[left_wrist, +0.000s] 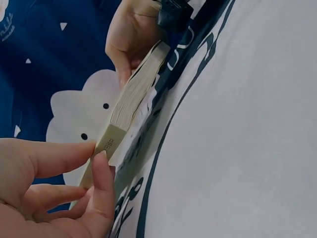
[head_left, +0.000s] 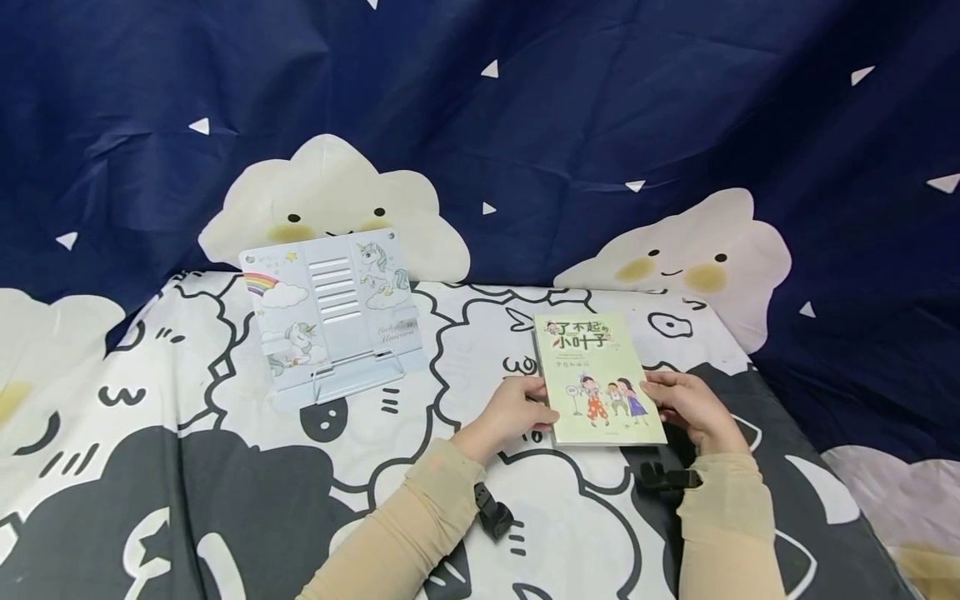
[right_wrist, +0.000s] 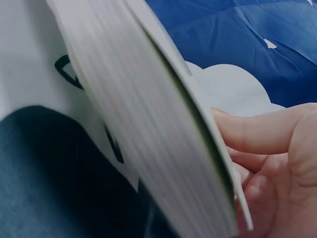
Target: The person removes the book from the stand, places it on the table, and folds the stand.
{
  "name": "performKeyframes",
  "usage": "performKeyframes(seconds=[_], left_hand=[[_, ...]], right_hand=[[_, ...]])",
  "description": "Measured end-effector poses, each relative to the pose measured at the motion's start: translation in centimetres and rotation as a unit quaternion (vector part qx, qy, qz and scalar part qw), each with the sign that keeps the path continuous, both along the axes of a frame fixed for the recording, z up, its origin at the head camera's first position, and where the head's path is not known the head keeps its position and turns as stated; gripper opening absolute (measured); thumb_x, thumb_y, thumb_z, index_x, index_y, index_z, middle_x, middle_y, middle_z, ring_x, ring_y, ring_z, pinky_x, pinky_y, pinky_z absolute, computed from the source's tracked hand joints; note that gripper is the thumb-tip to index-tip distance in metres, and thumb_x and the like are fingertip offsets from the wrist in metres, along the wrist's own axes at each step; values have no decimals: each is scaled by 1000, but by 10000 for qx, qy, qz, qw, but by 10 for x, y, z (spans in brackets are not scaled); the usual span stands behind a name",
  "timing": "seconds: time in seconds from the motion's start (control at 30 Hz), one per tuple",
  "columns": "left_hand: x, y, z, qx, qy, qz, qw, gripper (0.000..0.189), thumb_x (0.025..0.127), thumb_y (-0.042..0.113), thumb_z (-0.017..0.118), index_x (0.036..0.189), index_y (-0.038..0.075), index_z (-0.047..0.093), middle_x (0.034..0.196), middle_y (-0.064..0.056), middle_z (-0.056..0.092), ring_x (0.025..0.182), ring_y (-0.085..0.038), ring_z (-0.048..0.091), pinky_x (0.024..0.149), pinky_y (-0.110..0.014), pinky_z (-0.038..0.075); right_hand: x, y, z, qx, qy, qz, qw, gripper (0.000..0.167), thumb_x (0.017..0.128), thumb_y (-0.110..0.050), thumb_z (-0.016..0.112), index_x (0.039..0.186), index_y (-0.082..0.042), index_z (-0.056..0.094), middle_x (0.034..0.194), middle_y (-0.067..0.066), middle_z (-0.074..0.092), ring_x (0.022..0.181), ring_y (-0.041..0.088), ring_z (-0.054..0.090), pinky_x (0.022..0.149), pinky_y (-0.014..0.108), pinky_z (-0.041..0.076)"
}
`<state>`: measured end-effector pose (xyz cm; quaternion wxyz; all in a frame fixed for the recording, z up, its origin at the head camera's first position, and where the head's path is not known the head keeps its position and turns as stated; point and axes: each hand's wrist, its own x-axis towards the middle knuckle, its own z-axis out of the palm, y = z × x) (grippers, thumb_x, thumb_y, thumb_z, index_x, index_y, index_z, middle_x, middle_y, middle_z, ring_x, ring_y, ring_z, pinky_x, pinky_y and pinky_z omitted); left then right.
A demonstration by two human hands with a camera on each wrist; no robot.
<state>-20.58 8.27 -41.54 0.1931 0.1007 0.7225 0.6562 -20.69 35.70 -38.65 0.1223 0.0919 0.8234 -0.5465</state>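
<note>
A light green paperback book [head_left: 600, 392], with a title and cartoon children on its cover, lies between both hands, front side up. My left hand [head_left: 517, 414] holds it at the spine; in the left wrist view, the thumb and fingers of the left hand [left_wrist: 59, 183] pinch the spine side. On the opposite side my right hand [head_left: 690, 404] grips the open page edge. Close up in the right wrist view, the thumb of the right hand [right_wrist: 272, 153] lies against the cover edge, and some fingers are partly hidden. Whether the book touches the cloth is hard to tell.
To the left stands a white book stand [head_left: 337, 308] with unicorn and rainbow prints, slots and a clear front ledge. A sheep-patterned cloth [head_left: 390, 483] covers the surface. Behind it hangs a dark blue curtain [head_left: 525, 125] with clouds and triangles. Each wrist wears a black strap.
</note>
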Motion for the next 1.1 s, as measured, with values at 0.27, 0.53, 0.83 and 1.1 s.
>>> performKeyframes(seconds=[0.27, 0.53, 0.83, 1.1], left_hand=[[0, 2, -5, -212, 132, 92, 9996, 42, 86, -3, 70, 127, -5, 62, 103, -11, 66, 79, -12, 66, 71, -21, 59], [3, 1, -1, -457, 135, 5, 9989, 38, 85, 0, 71, 122, -4, 63, 98, -10, 67, 74, -12, 66, 69, -24, 59], [2, 1, -2, -755, 266, -130, 9967, 37, 90, 10, 68, 125, -1, 63, 94, -4, 64, 70, -9, 63, 63, -20, 54], [2, 2, -1, -745, 252, -269, 9965, 32, 90, 14, 67, 119, -1, 64, 89, -4, 63, 71, -10, 64, 63, -20, 52]], right_hand=[[0, 1, -5, -17, -51, -33, 10000, 54, 99, -17, 58, 140, 15, 41, 78, -17, 66, 65, 0, 60, 55, 19, 48], [0, 1, -9, 112, -201, -39, 9997, 54, 100, -16, 56, 140, 16, 39, 78, -15, 65, 65, 1, 60, 57, 20, 49], [0, 0, -9, 366, -401, -38, 9985, 57, 99, -16, 55, 142, 17, 36, 80, -12, 64, 67, 2, 59, 58, 20, 50], [0, 0, -8, 671, -576, -148, 9960, 58, 98, -21, 59, 140, 16, 41, 82, -8, 65, 71, 5, 59, 60, 22, 52]])
